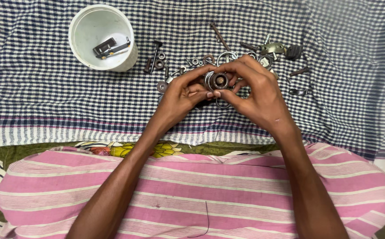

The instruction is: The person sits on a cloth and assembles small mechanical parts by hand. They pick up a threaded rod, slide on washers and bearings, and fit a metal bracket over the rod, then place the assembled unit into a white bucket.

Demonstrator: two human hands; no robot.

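Both hands meet over a blue-and-white checked cloth [46,93]. My left hand [181,95] and my right hand [254,90] together pinch a small round metal bearing [219,81] with a dark centre, held up facing the camera. Fingertips of both hands wrap its silver rim. Under and around the hands lie several loose metal parts: rings [226,56], washers [162,86] and bolts [155,51]. A ring partly shows below the fingers; the rest of it is hidden.
A white plastic cup [100,37] lies on its side at upper left with a dark metal bracket [106,47] inside. More hardware, including a brass fitting [273,48] and a black knob [294,52], lies at upper right. A pink striped garment [201,190] fills the foreground.
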